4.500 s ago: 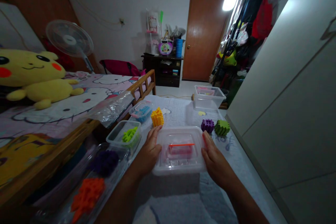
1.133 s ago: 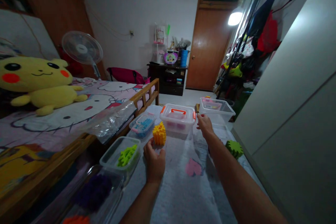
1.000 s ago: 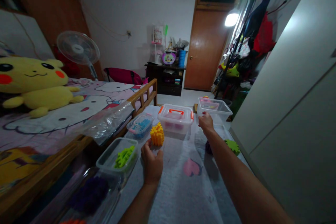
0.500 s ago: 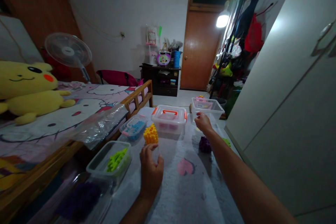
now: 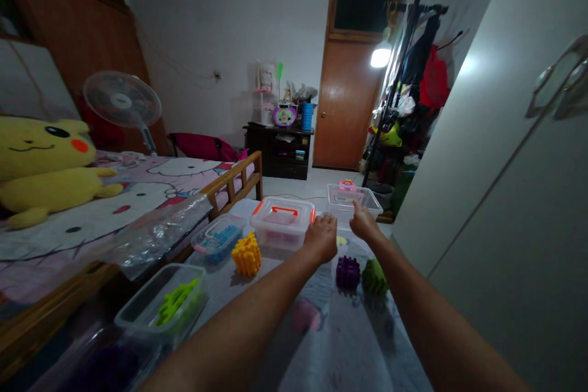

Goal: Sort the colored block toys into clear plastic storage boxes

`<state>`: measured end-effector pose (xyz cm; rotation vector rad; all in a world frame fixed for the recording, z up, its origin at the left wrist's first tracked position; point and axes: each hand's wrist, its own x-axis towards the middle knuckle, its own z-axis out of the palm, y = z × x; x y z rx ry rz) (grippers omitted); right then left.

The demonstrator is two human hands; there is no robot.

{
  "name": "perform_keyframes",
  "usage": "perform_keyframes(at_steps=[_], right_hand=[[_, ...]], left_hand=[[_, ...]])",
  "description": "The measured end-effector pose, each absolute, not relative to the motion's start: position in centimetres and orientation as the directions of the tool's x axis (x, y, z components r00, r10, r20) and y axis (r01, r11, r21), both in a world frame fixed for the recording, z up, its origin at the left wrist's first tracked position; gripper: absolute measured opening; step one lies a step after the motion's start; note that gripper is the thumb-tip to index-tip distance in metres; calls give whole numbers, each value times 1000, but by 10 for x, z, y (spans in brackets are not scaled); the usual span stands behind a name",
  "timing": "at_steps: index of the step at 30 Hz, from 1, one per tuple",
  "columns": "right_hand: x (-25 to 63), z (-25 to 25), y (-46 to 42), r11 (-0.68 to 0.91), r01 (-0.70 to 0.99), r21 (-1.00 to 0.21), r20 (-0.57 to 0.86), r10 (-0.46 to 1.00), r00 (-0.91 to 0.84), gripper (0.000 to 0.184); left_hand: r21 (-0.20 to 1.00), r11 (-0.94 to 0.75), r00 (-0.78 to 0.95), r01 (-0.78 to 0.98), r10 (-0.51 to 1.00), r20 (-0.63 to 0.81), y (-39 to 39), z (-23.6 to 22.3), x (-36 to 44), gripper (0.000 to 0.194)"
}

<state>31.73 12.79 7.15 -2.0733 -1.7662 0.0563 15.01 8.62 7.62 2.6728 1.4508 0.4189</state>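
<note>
A clear plastic box [image 5: 373, 199] without a lid stands at the far right of the table. My right hand [image 5: 365, 223] is at its near side, the index finger stretched up against the wall and the other fingers curled. At the near left corner is my left hand [image 5: 321, 237], its fingers bent together against the box; the fingertips are hidden. Between my forearms stand a purple block cube [image 5: 348, 273] and a green block cube [image 5: 375, 277], the green one partly behind my right arm. A yellow block cube [image 5: 247, 255] sits left of my left forearm.
A lidded clear box [image 5: 280, 229] with orange latches stands left of my left hand. Further left are a box of blue pieces [image 5: 219, 237] and an open box [image 5: 133, 318] with green pieces. The bed rail [image 5: 234, 180] and white wardrobe [image 5: 496, 196] flank the table.
My left hand has moved forward and right, from near the yellow cube to the clear box. My right hand has shifted rightward along the box. The camera view has tilted up slightly.
</note>
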Motion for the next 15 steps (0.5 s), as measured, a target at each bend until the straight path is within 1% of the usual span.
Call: perform_keyframes(at_steps=[4,7,11,15], right_hand=[[338,71,131,-165,931,-325,194,952,237,74],[348,65,131,-198,926,-320,166,951,261,74],[354,59,130,-232,920,-317,161,942,293,62],[356,61,129,-269,898,-348,183,920,346,47]], left_hand=[[167,-557,523,813,826,210,129,77,169,63],[178,-568,536,803,820,201,147,73,178,65],[209,-562,533,800,826,183,155,64,185,63],[228,-535,501,813,844,194,152,61,189,50]])
